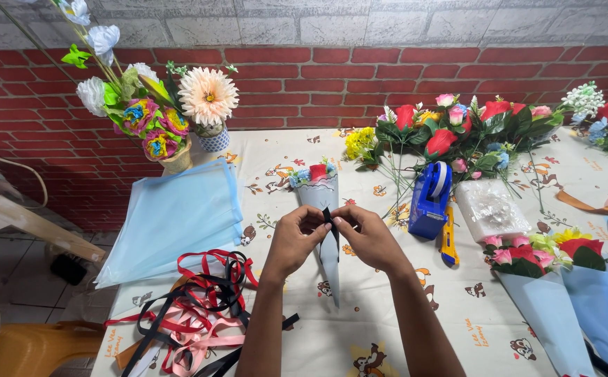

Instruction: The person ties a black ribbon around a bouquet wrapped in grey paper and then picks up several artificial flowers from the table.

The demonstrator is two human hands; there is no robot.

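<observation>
Both hands meet over the table's middle; the left hand (pixel 295 237) and right hand (pixel 368 237) pinch a black ribbon (pixel 330 227) at the small cone bouquet (pixel 321 209) lying on the patterned tablecloth (pixel 388 314). A blue tape dispenser (pixel 429 199) stands just right; tangled red, pink and black ribbons (pixel 199 307) lie left.

A table (pixel 388 328) under a cartoon-print cloth carried everything. On it lay a stack of blue sheets (pixel 175 216), a tangle of ribbons (pixel 196 307), a slim cone bouquet (pixel 321 209), a blue tape dispenser (pixel 429 199), a yellow cutter (pixel 448 244), a clear bag (pixel 491 208), loose flowers (pixel 457 129), two wrapped bouquets (pixel 562 293) and two flower pots (pixel 192 150).
</observation>
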